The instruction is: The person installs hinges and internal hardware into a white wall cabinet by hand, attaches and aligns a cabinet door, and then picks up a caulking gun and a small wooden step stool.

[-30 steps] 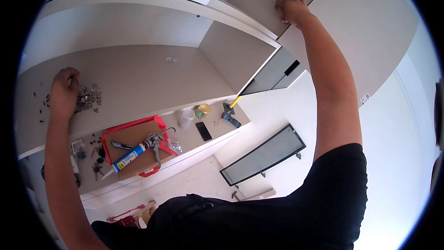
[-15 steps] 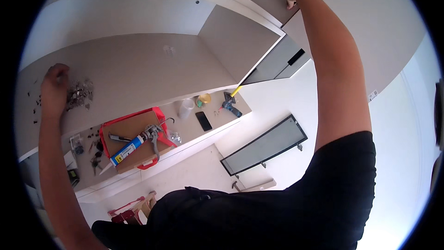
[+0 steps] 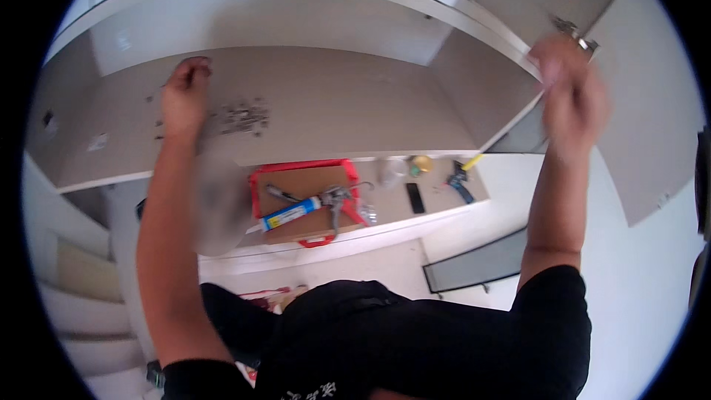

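Beige shelf [image 3: 348, 104], small dull-grey metal bits [image 3: 244, 117]

hw pile [image 3: 246, 117] on cab shelf [image 3: 348, 96], caulk gun [image 3: 295, 212] on box [image 3: 305, 166] in front, phone [image 3: 415, 198] btwn box & drill [image 3: 461, 190]

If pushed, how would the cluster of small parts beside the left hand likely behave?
The small parts would probably scatter, since they lie loose. Each is likely light, looking tiny against the left hand. They may slide easily, as the shelf looks smooth.

The white wall [image 3: 637, 296] is bright, the shelf [image 3: 355, 104] dimmer, the right fingers [image 3: 557, 55] motion-blurred, and outer edges bowed.
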The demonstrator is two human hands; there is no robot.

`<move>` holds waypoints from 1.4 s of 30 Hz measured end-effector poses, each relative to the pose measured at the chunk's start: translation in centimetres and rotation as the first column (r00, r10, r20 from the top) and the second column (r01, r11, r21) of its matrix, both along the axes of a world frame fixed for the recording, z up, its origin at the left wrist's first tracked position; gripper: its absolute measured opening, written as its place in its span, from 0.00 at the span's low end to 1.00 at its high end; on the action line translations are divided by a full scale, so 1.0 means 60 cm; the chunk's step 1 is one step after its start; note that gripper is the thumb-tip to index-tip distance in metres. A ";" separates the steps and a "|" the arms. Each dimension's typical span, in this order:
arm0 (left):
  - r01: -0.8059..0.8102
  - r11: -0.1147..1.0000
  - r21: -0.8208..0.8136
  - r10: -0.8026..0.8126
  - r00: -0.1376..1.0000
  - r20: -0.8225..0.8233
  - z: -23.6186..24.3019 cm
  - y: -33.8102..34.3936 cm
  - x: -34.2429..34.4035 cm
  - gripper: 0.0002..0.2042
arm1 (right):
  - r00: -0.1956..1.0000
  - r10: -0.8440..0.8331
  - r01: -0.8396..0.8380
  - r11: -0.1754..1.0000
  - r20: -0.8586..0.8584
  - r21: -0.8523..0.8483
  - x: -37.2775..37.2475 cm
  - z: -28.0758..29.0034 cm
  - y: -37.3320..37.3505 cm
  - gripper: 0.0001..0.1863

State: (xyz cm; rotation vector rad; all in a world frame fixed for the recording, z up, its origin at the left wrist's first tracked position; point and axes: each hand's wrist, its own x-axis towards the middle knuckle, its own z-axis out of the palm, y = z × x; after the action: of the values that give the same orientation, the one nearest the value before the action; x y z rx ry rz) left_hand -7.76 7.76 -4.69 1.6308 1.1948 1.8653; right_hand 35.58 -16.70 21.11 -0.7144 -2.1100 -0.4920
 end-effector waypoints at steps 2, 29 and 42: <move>-0.082 0.992 -0.092 0.085 0.996 0.031 0.007 -0.003 -0.002 0.09 | 0.886 0.171 -0.225 0.971 0.431 0.078 -0.072 -0.104 0.010 0.06; -0.210 0.978 0.009 0.197 0.898 -0.395 0.028 -0.031 0.027 0.09 | 0.910 0.160 0.007 0.917 0.384 -0.398 -0.299 -0.386 0.458 0.16; -0.239 0.968 0.077 0.234 0.749 -0.620 0.021 -0.044 0.050 0.06 | 0.970 0.033 0.101 0.843 0.239 -0.528 -0.025 -0.407 0.333 0.18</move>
State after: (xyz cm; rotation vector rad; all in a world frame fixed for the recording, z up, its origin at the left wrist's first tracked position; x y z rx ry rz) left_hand -4.73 5.11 -3.44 2.2896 1.7384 1.4602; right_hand 34.10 3.27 -3.30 -1.0524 -2.4999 0.0186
